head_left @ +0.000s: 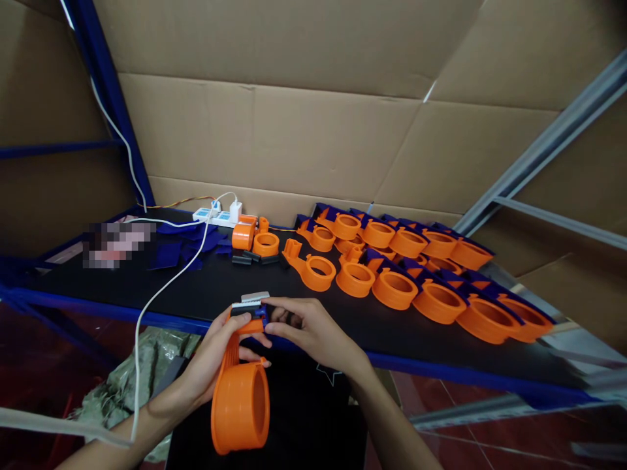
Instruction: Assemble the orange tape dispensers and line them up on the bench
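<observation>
My left hand is closed around the handle of an orange tape dispenser, held in front of the shelf edge with its round hub hanging down. At the head sit a dark roller and a toothed metal blade. My left thumb lies against the head. With thumb and index finger, my right hand pinches the head's right end, where a small dark blue piece shows. Its other fingers are curled and partly hidden.
Rows of orange dispensers with dark blue parts fill the black shelf's right side. Loose dark rollers, blue sheets and a white power strip lie left of them. A white cable hangs across the left front.
</observation>
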Demonstrator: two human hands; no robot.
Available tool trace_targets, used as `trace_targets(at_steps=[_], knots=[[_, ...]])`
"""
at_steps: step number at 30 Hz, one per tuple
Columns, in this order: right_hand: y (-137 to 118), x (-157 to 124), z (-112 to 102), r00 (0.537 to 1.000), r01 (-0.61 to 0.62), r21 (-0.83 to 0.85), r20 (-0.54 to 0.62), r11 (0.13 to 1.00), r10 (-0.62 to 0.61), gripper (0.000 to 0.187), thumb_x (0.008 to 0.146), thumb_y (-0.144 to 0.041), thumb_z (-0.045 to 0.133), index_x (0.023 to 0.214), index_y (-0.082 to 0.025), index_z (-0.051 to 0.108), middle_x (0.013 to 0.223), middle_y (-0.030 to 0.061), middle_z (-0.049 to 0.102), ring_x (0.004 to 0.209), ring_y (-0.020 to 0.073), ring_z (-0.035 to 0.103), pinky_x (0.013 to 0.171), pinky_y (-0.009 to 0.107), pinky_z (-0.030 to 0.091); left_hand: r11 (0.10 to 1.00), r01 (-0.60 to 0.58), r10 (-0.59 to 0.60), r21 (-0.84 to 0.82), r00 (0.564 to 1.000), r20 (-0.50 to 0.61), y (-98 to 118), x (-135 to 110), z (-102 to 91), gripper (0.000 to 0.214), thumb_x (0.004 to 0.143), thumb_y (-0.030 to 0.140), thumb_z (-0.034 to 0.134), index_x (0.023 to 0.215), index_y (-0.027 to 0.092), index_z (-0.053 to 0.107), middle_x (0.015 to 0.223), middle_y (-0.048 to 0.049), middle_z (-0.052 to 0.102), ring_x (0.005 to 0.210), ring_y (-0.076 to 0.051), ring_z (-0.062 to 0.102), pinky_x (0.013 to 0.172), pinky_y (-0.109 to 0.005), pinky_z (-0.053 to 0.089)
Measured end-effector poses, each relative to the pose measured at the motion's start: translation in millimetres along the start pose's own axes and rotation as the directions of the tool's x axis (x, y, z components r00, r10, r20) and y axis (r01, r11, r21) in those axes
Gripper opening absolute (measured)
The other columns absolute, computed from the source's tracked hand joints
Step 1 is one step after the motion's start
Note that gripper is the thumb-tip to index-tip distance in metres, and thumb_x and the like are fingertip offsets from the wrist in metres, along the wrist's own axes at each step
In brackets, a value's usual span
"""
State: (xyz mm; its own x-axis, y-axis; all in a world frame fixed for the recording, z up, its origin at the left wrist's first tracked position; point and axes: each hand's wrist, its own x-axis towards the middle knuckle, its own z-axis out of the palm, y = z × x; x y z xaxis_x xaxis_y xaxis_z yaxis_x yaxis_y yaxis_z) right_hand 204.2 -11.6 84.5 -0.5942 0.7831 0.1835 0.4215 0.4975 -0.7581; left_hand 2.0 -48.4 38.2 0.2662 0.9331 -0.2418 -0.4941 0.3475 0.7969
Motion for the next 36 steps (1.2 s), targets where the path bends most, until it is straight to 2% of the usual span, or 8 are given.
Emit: trace_targets(at_steps=[7, 13, 19, 23, 27, 31, 34, 36], knots=[[-1.1, -0.3, 3.9, 0.994, 0.086, -0.155, -0.046, 0.984, -0.094, 0.047, 0.095, -0.031, 0.064, 0.141, -0.025, 0.057, 0.092, 0.0023, 0.068, 0.080, 0.0129, 0.061, 0.076, 0.024, 0.051, 1.000, -0.002, 0.002, -0.026, 1.000, 0.007, 1.1, 0.0, -0.5, 0.029, 0.090, 0.033, 0.064, 0.112, 0.019, 0.054, 0.070, -0.0036, 0.071, 0.056, -0.018, 0.069, 0.066, -0.039, 0.063], [-6.8, -4.1, 2.2, 0.989, 0.124, -0.282, -0.040, 0.951, -0.141, 0.049, 0.097, -0.026, 0.061, 0.145, -0.028, 0.051, 0.097, 0.0039, 0.066, 0.091, 0.0163, 0.062, 0.083, 0.028, 0.052, 0.999, 0.040, -0.040, -0.033, 0.999, 0.014, 2.4, -0.9, 0.0, 0.035, 0.086, 0.034, 0.069, 0.114, 0.020, 0.054, 0.071, -0.0024, 0.070, 0.052, -0.018, 0.067, 0.063, -0.041, 0.064], [-2.1, -3.6, 4.7, 0.988, 0.147, -0.280, -0.009, 0.949, -0.156, 0.046, 0.097, -0.027, 0.061, 0.142, -0.024, 0.055, 0.100, 0.0058, 0.068, 0.091, 0.0166, 0.064, 0.085, 0.031, 0.053, 1.000, 0.028, -0.029, -0.007, 1.000, -0.008, 4.0, -3.1, 2.7, 0.031, 0.083, 0.027, 0.071, 0.109, 0.020, 0.054, 0.071, -0.0016, 0.070, 0.055, -0.016, 0.067, 0.064, -0.036, 0.063], [1.1, -3.3, 6.9, 0.986, 0.155, -0.281, -0.020, 0.947, -0.167, 0.047, 0.097, -0.025, 0.061, 0.144, -0.025, 0.054, 0.101, 0.0061, 0.069, 0.090, 0.0163, 0.065, 0.084, 0.031, 0.054, 0.999, 0.014, -0.013, 0.033, 1.000, -0.026, 2.0, -4.3, 2.2, 0.032, 0.083, 0.028, 0.070, 0.110, 0.021, 0.054, 0.067, 0.0027, 0.066, 0.050, -0.014, 0.063, 0.064, -0.035, 0.062], [1.2, -5.4, 6.5, 0.977, 0.196, -0.251, -0.037, 0.948, -0.212, 0.052, 0.096, -0.029, 0.064, 0.146, -0.025, 0.051, 0.098, 0.0057, 0.069, 0.088, 0.0164, 0.064, 0.082, 0.031, 0.054, 0.985, -0.087, 0.081, 0.149, 0.996, 0.047, 0.7, -3.2, -3.1, 0.029, 0.087, 0.030, 0.067, 0.111, 0.021, 0.053, 0.059, 0.0062, 0.059, 0.047, -0.012, 0.056, 0.059, -0.032, 0.059], [-2.9, -10.5, 2.7, 0.972, 0.208, -0.244, -0.059, 0.947, -0.228, 0.052, 0.094, -0.028, 0.067, 0.144, -0.025, 0.053, 0.098, 0.0049, 0.069, 0.087, 0.0161, 0.064, 0.081, 0.030, 0.054, 0.947, -0.177, 0.143, 0.270, 0.979, 0.142, 0.6, -3.6, -8.4, 0.025, 0.091, 0.032, 0.062, 0.111, 0.020, 0.053, 0.056, 0.0061, 0.057, 0.049, -0.013, 0.057, 0.056, -0.028, 0.056], [-7.4, -13.8, 0.6, 0.978, 0.184, -0.239, -0.049, 0.953, -0.201, 0.051, 0.092, -0.028, 0.070, 0.141, -0.025, 0.056, 0.099, 0.0051, 0.070, 0.086, 0.0159, 0.065, 0.080, 0.030, 0.054, 0.945, -0.164, 0.122, 0.283, 0.980, 0.158, -1.2, -5.1, -8.6, 0.025, 0.091, 0.032, 0.063, 0.112, 0.020, 0.054, 0.057, 0.0059, 0.058, 0.051, -0.013, 0.059, 0.059, -0.028, 0.056], [-9.7, -14.5, 0.6, 0.984, 0.161, -0.238, -0.037, 0.958, -0.174, 0.051, 0.090, -0.028, 0.071, 0.140, -0.025, 0.057, 0.101, 0.0053, 0.070, 0.084, 0.0156, 0.065, 0.080, 0.029, 0.054, 0.965, -0.118, 0.086, 0.234, 0.986, 0.142, -3.0, -5.5, -7.2, 0.026, 0.089, 0.032, 0.066, 0.110, 0.021, 0.055, 0.057, 0.0063, 0.058, 0.050, -0.013, 0.059, 0.057, -0.027, 0.055]])
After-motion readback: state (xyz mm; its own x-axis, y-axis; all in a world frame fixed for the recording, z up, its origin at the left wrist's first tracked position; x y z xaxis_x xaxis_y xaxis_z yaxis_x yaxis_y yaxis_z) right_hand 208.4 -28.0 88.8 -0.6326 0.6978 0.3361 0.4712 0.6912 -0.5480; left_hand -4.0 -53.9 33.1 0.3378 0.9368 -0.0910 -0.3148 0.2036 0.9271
